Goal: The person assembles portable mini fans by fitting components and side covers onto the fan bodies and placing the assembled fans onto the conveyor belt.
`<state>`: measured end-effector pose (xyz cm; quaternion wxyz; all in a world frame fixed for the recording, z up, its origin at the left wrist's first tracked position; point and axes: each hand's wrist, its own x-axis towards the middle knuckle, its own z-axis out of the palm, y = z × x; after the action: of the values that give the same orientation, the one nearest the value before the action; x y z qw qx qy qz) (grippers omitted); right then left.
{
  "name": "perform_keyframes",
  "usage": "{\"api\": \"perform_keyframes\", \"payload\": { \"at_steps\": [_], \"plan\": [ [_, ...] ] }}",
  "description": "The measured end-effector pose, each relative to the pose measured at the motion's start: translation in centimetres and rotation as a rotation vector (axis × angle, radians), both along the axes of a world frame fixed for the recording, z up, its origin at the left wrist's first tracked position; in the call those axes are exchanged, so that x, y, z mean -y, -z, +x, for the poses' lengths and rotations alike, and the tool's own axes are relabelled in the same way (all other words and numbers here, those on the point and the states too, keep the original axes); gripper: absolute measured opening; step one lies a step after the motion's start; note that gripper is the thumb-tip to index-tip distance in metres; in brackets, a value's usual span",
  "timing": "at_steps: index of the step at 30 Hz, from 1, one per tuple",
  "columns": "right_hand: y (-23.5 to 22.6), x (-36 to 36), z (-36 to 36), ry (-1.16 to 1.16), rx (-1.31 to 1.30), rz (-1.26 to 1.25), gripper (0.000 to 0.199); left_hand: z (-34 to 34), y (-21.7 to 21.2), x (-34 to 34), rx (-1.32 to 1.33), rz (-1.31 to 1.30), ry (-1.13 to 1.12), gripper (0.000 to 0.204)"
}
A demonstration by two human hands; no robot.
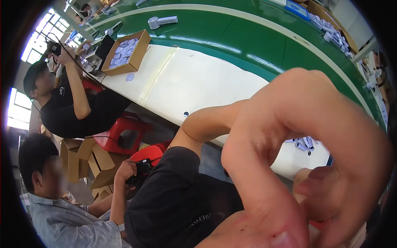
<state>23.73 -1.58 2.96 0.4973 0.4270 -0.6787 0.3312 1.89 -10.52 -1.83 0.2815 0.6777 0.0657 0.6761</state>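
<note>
My left hand (306, 103) fills the right side of the view, very close. Its fingers curl round into a ring. Whatever the fingertips grip lies out of sight. Behind it, my left forearm (217, 120) rises bent from a black short sleeve (180, 163). More skin and fingers (314, 186) show inside and below the ring; I cannot tell for sure whether they belong to my right hand. Beyond the ring, small white and dark parts (304, 143) lie on the white tabletop (198, 82), partly hidden by the hand.
A cardboard box (138, 53) of white plastic parts stands at the table's far left. Behind runs a green conveyor (231, 33) with a white handheld device (162, 21). Two people sit at left, one holding a black device (143, 167), near red stools (124, 134) and open cartons (97, 161).
</note>
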Motion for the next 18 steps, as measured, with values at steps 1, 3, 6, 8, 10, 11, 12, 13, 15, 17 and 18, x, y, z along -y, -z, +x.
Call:
{"api": "perform_keyframes", "payload": {
  "at_steps": [1, 3, 6, 8, 10, 11, 12, 13, 15, 17, 18],
  "plan": [
    [-0.1, 0.2, -0.2, -0.002, 0.006, 0.008, 0.023, -0.3, -0.2, 0.1, 0.001, 0.013, 0.006, 0.016],
    [-0.3, 0.5, -0.4, 0.01, -0.029, 0.018, 0.025, -0.6, -0.4, -0.1, 0.001, 0.037, 0.029, 0.016],
    [-0.3, 0.6, -0.8, -0.003, -0.053, 0.005, 0.027, -0.9, -0.6, -0.9, -0.006, 0.069, 0.077, 0.015],
    [-0.3, 0.7, -1.1, -0.071, -0.072, -0.041, 0.028, -1.1, -1.1, -1.6, -0.018, 0.091, 0.104, 0.015],
    [-0.6, 0.6, -1.2, -0.035, -0.047, -0.027, 0.029, -1.3, -1.9, -2.4, -0.035, 0.113, 0.132, 0.015],
    [-0.8, 0.6, -1.2, -0.002, -0.019, -0.019, 0.029, -1.2, -2.3, -2.8, -0.043, 0.124, 0.148, 0.014],
    [-1.0, 0.6, -1.1, 0.034, 0.009, -0.012, 0.029, -1.1, -2.8, -3.3, -0.05, 0.136, 0.168, 0.014],
    [-1.0, 0.5, -1.0, 0.049, 0.006, -0.005, 0.029, -0.8, -3.2, -3.8, -0.057, 0.148, 0.191, 0.014],
    [-0.7, 0.4, -0.6, 0.065, -0.091, -0.066, 0.03, 0.1, -4.2, -5.0, -0.07, 0.174, 0.25, 0.014],
    [0.6, 0.0, -3.6, -0.026, -0.129, -0.14, 0.031, -2.0, -2.4, -3.7, -0.079, 0.15, 0.188, 0.014],
    [0.8, 0.4, -3.4, 0.069, -0.182, -0.189, 0.031, -1.8, -2.3, -4.3, -0.081, 0.165, 0.224, 0.014]
  ]
}}
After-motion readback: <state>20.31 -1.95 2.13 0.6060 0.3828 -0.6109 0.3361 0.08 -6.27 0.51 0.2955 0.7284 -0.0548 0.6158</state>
